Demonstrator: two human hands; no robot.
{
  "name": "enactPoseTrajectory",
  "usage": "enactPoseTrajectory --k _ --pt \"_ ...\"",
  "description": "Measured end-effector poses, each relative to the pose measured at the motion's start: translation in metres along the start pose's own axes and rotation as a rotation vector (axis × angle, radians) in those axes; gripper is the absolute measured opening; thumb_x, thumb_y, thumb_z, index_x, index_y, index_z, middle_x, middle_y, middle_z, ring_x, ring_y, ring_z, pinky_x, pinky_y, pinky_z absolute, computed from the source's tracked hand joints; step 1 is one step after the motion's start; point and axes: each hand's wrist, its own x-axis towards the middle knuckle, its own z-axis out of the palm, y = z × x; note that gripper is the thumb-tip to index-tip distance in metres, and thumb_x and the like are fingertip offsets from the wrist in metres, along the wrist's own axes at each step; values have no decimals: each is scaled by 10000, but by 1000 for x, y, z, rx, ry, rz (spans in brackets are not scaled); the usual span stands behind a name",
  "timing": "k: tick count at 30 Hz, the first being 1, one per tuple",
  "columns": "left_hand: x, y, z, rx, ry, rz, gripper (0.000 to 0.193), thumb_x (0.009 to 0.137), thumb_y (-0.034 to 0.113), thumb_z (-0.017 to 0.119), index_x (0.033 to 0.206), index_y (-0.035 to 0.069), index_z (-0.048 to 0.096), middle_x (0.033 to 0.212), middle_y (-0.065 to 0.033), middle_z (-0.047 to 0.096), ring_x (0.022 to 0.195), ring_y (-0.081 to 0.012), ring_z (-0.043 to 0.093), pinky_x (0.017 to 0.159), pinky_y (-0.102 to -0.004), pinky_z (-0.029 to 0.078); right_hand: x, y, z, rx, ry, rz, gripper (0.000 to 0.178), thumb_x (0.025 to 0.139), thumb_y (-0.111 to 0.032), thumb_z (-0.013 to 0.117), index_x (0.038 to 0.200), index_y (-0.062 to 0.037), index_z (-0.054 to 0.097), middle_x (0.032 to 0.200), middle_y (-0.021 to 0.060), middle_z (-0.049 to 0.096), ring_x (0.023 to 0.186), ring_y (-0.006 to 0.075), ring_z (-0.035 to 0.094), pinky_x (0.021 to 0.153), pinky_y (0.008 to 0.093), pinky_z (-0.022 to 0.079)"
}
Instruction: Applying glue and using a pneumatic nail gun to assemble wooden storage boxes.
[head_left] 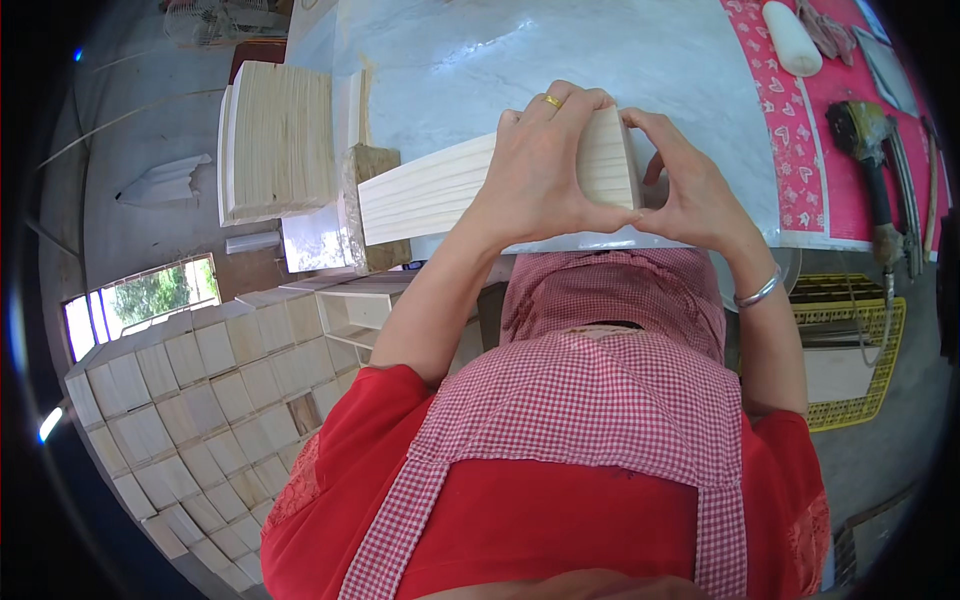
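Note:
A long, pale wooden box (pixel 430 190) lies across the near edge of the table, its left end beside a tape-wrapped block (pixel 375 205). My left hand (pixel 545 170) spans the top of the box near its right end, thumb on the near side and fingers over the far side. At that end, my right hand (pixel 700 185) curves around the corners with thumb and forefinger touching them. The two thumbs nearly meet at the near corner. Whether the box is hollow cannot be seen from here.
A stack of thin wooden boards (pixel 280 145) stands left of the table (pixel 450 80). Many wooden boxes (pixel 210 400) are piled lower left. On the pink cloth (pixel 850 190) at right lie an air nail gun (pixel 870 170) and a white roll (pixel 790 40). A yellow crate (pixel 880 370) sits below.

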Motion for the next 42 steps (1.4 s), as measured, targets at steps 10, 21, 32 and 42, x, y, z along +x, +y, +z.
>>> enactPoseTrajectory --k 10,21,32,42 --pt "1 -1 -4 -22 -31 -5 950 502 429 913 1279 59 511 1158 -115 560 1053 -300 582 915 -443 381 -2 2 2 30 33 -22 873 618 -154 824 1394 -118 426 1288 85 559 761 242 613 707 346 562" --pt "1 1 -4 3 -51 -13 953 508 428 919 1282 54 508 1178 -121 561 1066 -308 585 924 -438 401 -4 5 4 71 38 -38 883 612 -154 826 1402 -113 433 1283 88 561 796 246 614 735 346 555" --pt "3 -3 -3 -18 -43 6 951 513 395 942 1278 39 504 1166 -138 571 1042 -325 612 880 -432 504 -38 -11 59 -175 639 -353 584 683 -3 759 1252 -26 627 1141 99 616 830 252 600 787 361 483" --pt "3 -5 -1 0 -32 28 934 518 385 945 1263 31 506 1158 -143 571 1024 -326 617 860 -425 524 -39 -13 64 -223 761 -387 502 668 44 734 1162 -37 696 1043 45 659 803 212 578 731 342 409"
